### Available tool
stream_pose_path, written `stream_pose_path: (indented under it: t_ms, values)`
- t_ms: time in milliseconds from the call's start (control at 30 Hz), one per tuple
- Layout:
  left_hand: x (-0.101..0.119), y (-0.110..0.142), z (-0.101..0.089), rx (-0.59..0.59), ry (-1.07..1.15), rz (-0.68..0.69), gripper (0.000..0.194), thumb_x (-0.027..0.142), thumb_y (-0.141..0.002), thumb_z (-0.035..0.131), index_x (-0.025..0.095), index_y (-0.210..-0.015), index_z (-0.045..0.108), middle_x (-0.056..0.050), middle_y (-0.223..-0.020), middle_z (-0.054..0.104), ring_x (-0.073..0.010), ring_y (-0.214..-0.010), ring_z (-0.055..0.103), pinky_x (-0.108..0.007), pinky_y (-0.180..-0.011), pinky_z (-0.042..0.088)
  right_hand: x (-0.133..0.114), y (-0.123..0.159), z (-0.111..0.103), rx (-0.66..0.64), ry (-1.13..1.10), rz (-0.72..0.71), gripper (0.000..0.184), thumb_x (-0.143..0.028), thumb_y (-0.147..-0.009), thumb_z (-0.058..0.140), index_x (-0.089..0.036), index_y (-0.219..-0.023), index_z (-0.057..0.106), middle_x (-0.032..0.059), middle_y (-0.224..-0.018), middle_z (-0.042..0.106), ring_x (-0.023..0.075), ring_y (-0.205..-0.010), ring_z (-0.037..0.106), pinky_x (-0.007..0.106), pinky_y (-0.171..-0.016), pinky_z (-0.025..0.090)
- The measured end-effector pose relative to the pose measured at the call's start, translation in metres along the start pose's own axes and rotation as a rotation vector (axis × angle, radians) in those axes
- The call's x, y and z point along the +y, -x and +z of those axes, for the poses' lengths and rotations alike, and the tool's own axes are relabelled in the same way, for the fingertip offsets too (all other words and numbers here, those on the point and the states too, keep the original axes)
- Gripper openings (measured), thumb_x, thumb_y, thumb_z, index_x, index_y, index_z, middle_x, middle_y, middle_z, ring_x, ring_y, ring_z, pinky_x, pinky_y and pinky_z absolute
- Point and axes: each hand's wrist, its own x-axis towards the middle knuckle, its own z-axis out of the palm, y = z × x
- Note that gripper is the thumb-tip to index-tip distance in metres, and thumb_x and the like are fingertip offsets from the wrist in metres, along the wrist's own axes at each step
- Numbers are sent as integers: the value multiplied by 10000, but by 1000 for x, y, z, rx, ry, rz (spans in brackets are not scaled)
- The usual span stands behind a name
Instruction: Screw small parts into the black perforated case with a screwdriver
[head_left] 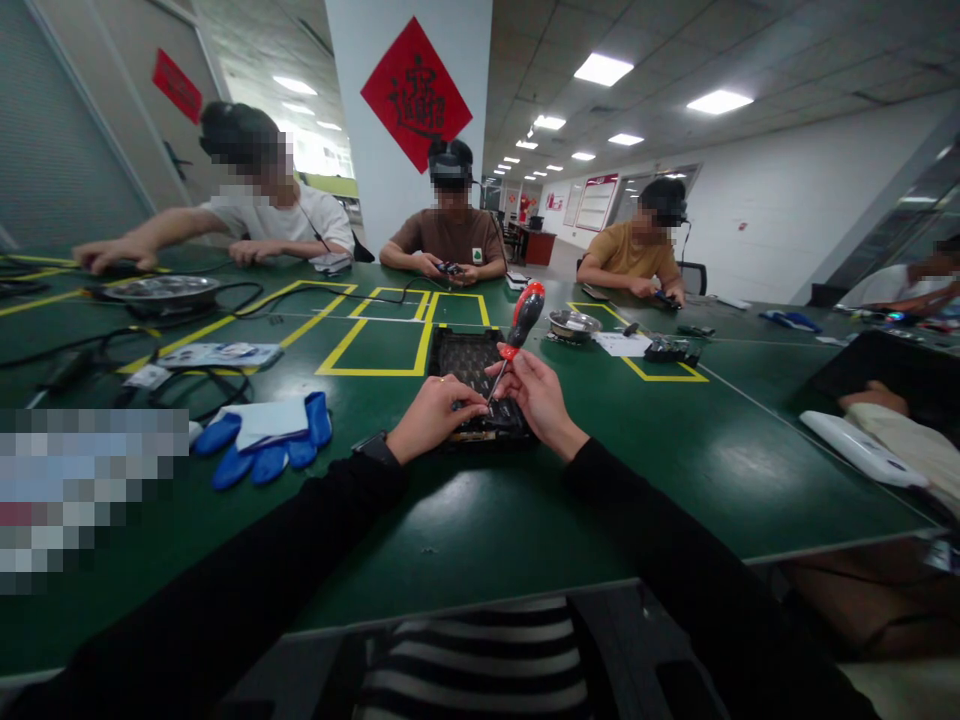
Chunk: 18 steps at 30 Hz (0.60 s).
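Striped fabric (472, 655) nearest, this side of black casing (459, 362), which lies on green table (637, 490). Right hand (536, 395) grips tilted screwdriver (527, 316), tip down over casing's near part. Left hand (429, 415) at casing, fingers bunched by tip; can't tell if holding anything. Best: steady casing, straighter shaft.

Ceiling lights (604, 69) brighten a dim room — soft glare on the green table (442, 515), edges visibly stretched.

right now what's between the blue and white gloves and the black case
In the head view, green tabletop shows beside the gloves, then the left hand with its dark wristband comes before the black case.
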Motion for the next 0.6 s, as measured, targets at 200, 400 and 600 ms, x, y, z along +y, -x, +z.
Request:
stream_pose_path:
  t_ms: [200,400,600]
  values:
    - [2,-1,0,-22,8,-1,199,354,-802,578,209,-816,712,-26,-785,701,-154,-722,560,-279,-707,405,2,-2,-1,-2,-4,-28,269,-392,-795,581,-207,-970,493,-3,-787,662,72,-517,558,209,-536,461]
    - [2,-1,-1,-19,9,-4,206,357,-806,572,207,-809,714,-26,-767,698,-152,-700,551,-282,-698,405,2,-2,-2,-4,-55,-4,281,-383,-843,505,-186,-1040,540,24,-839,655,84,-571,577,234,-583,485]
    - [2,0,-2,-6,28,-1,195,348,-806,575,210,-814,711,-22,-770,697,-150,-706,551,-275,-696,401,2,-1,-2,2,-67,13,312,-360,-856,479,-180,-1101,550,28,-845,645,92,-577,575,252,-589,490]
